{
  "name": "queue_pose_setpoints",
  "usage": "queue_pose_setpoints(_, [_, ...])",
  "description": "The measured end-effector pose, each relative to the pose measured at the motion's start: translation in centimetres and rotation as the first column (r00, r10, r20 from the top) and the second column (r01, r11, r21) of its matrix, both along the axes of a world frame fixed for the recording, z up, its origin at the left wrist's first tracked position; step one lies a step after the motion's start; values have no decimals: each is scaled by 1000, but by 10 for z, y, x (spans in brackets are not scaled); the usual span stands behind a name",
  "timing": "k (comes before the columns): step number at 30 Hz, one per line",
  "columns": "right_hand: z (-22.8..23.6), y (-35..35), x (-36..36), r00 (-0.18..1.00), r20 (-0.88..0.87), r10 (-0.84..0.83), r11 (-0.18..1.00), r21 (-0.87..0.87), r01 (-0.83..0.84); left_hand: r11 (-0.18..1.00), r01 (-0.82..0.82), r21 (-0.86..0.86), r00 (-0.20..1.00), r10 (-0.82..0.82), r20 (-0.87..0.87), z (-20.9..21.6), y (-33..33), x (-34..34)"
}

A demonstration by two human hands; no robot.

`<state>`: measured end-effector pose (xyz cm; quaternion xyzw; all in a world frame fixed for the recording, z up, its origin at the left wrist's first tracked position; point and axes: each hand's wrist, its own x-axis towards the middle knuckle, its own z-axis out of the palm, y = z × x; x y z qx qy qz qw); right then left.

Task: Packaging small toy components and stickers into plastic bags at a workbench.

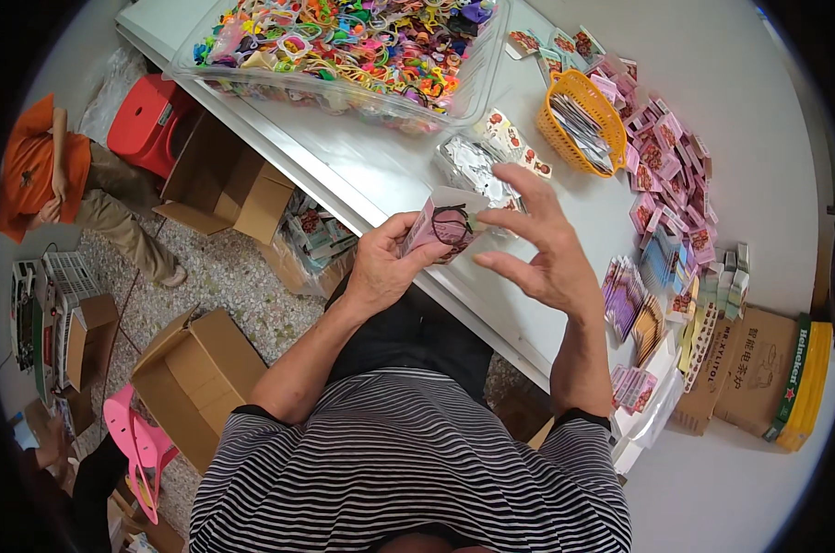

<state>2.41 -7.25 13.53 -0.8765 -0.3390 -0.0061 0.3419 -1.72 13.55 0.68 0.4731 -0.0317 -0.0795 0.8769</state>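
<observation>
My left hand [381,267] grips a small pink box [421,229] at the table's near edge, fingers behind it and thumb across its front. The box's white flap stands up at its top. A thin dark looped band [452,221] shows at the box's opening; whether it lies inside or over the edge I cannot tell. Just right of the box, my right hand [551,249] hovers with its fingers spread and nothing visible between them. Beyond it lies a clear bag of silvery packets [477,168], next to a sheet of red-figured stickers [519,145].
A clear plastic bin [344,100] of colourful bands and trinkets stands at the far left of the table. On the right are a yellow basket [551,120] of silvery packets and heaped pink boxes [666,166]. Cardboard boxes [196,382] and a seated person in orange [40,170] are at the left.
</observation>
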Motion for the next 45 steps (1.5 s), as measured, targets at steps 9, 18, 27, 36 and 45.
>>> queue_pose_setpoints(9, [-5, 4, -7, 1000, -5, -6, 991, -136, 5, 992, 10, 125, 996, -21, 91, 1, -4, -6])
queue_pose_setpoints(18, [-17, -35, -35, 992, -114, -53, 995, 81, 62, 965, 154, 213, 973, -186, 139, 2, -24, -13])
queue_pose_setpoints(27, [-85, -78, -90, 604, -795, -64, 512, 493, 703, 741, -59, 669, 854, -310, 419, -7, -74, -1])
queue_pose_setpoints(36, [-106, -89, -94, 627, -772, -108, 536, 486, 690, 654, 260, 711, 848, -506, 155, 8, -72, 3])
queue_pose_setpoints(45, [-113, -83, -91, 742, -645, -181, 492, 594, 637, 853, 505, 130, 863, -494, -108, 5, -77, 2])
